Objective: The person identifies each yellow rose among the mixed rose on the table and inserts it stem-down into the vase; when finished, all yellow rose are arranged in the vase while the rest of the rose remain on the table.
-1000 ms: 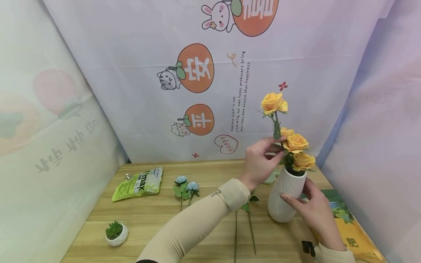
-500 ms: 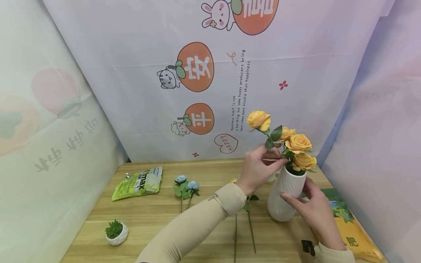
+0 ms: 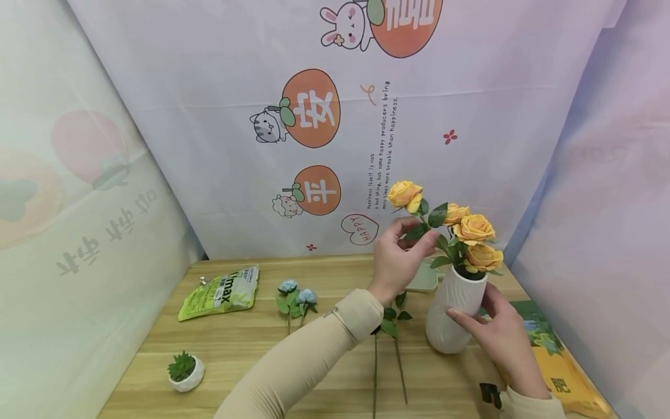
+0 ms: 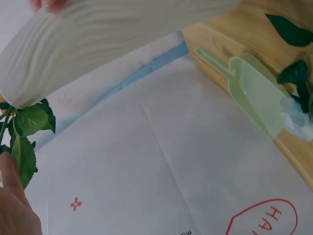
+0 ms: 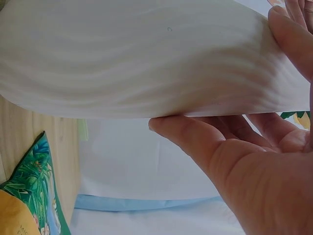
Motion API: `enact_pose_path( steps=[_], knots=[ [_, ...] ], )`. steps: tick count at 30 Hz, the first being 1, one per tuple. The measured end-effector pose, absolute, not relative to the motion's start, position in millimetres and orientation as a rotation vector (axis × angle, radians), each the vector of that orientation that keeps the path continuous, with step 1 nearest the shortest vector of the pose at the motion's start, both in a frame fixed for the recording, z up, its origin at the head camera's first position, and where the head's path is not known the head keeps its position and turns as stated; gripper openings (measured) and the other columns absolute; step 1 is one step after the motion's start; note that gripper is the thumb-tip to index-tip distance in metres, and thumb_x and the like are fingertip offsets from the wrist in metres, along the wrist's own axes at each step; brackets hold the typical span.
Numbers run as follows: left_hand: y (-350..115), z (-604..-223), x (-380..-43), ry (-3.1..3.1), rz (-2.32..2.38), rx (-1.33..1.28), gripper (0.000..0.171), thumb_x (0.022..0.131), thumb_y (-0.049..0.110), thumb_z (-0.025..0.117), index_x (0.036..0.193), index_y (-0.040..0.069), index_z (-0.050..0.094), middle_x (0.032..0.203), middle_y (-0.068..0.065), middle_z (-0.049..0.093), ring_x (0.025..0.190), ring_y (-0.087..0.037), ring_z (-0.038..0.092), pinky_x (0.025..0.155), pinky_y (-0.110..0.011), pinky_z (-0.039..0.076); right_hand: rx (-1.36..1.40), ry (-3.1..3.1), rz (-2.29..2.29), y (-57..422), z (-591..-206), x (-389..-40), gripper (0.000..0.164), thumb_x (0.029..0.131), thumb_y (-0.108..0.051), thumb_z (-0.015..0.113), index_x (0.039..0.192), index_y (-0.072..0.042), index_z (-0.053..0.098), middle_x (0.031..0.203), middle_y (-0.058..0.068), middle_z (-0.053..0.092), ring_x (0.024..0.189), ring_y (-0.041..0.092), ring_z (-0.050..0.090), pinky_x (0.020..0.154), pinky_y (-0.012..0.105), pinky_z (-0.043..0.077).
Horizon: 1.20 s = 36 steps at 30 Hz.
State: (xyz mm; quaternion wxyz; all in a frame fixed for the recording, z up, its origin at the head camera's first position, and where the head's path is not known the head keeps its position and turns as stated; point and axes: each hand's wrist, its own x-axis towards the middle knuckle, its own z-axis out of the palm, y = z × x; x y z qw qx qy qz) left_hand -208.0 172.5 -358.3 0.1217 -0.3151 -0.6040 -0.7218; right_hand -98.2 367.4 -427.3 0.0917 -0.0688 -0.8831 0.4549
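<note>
A ribbed white vase (image 3: 452, 320) stands on the table, tilted slightly to the right, with several yellow roses (image 3: 473, 228) in its mouth. My right hand (image 3: 499, 334) grips its side; in the right wrist view the fingers and thumb curl round the vase wall (image 5: 146, 63). Up and left of the vase mouth, my left hand (image 3: 398, 259) pinches the leafy stem of another yellow rose (image 3: 405, 195), which leans left. Its lower stem runs among the leaves at the vase mouth. In the left wrist view, green leaves (image 4: 23, 156) lie beside the fingers.
Two blue flowers (image 3: 306, 296) and loose stems (image 3: 375, 372) lie on the table (image 3: 324, 378). A green dustpan (image 4: 257, 93) is at the back. There are also a green pouch (image 3: 220, 294), a potted succulent (image 3: 186, 372) and a yellow bag (image 3: 570, 378) at the right.
The rose in my left hand has come down and left, from upright above the vase to leaning beside the other roses. My right hand stays on the vase.
</note>
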Motion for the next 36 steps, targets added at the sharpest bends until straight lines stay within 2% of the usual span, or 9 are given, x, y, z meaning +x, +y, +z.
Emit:
enact_pose_path(
  steps=[5,9,12,17,22,29,36],
  knots=[
    [174,-354,-208,-1.693,-2.209,-0.888,0.022,0.103,0.018,0.077,0.117,0.001,0.073,0.096,-0.012,0.077,0.073,-0.017,0.079,0.073,-0.042,0.068,-0.213,-2.625,1.356,366,-427,-98,0.107,0.091,-0.061,0.082,0.167,-0.005,0.033,0.158,0.03,0.048,0.141,0.053,0.05,0.102,0.068,0.054],
    [175,-354,-208,-1.737,-2.167,-0.895,0.019,0.102,0.017,0.078,0.111,0.0,0.076,0.095,-0.011,0.077,0.072,-0.011,0.078,0.072,-0.043,0.068,-0.202,-2.62,1.341,366,-427,-98,0.105,0.091,-0.06,0.082,0.167,-0.005,0.034,0.157,0.03,0.049,0.14,0.053,0.051,0.101,0.068,0.054],
    [177,-357,-206,-1.82,-2.076,-0.897,0.018,0.102,0.019,0.079,0.109,0.003,0.078,0.099,-0.007,0.078,0.074,-0.004,0.076,0.072,-0.037,0.068,-0.191,-2.615,1.329,366,-428,-98,0.104,0.092,-0.059,0.082,0.167,-0.006,0.034,0.156,0.03,0.05,0.139,0.054,0.052,0.1,0.068,0.055],
    [181,-361,-201,-1.95,-1.869,-0.906,0.013,0.099,0.02,0.082,0.105,0.008,0.081,0.111,0.0,0.077,0.089,0.003,0.073,0.078,-0.021,0.064,-0.174,-2.611,1.332,367,-428,-98,0.102,0.093,-0.058,0.081,0.167,-0.006,0.034,0.156,0.03,0.051,0.139,0.053,0.052,0.1,0.068,0.055],
    [184,-368,-198,-2.014,-1.744,-0.942,0.011,0.095,0.017,0.085,0.101,0.008,0.084,0.126,0.0,0.075,0.11,0.002,0.068,0.079,-0.018,0.062,-0.154,-2.606,1.339,367,-428,-98,0.101,0.093,-0.057,0.081,0.167,-0.007,0.034,0.156,0.028,0.051,0.139,0.052,0.052,0.099,0.068,0.056],
    [184,-373,-195,-2.047,-1.626,-1.055,0.012,0.095,0.019,0.087,0.102,0.01,0.085,0.113,0.0,0.074,0.096,0.006,0.066,0.077,-0.016,0.061,-0.149,-2.604,1.325,368,-427,-97,0.098,0.094,-0.055,0.081,0.166,-0.007,0.035,0.156,0.029,0.051,0.139,0.053,0.053,0.098,0.066,0.057],
    [178,-377,-196,-2.043,-1.682,-1.088,0.011,0.095,0.018,0.087,0.104,0.012,0.085,0.11,0.005,0.076,0.099,0.007,0.068,0.079,-0.016,0.061,-0.17,-2.62,1.363,368,-427,-97,0.102,0.094,-0.058,0.08,0.168,-0.008,0.032,0.16,0.028,0.047,0.142,0.053,0.05,0.1,0.067,0.056]
  ],
)
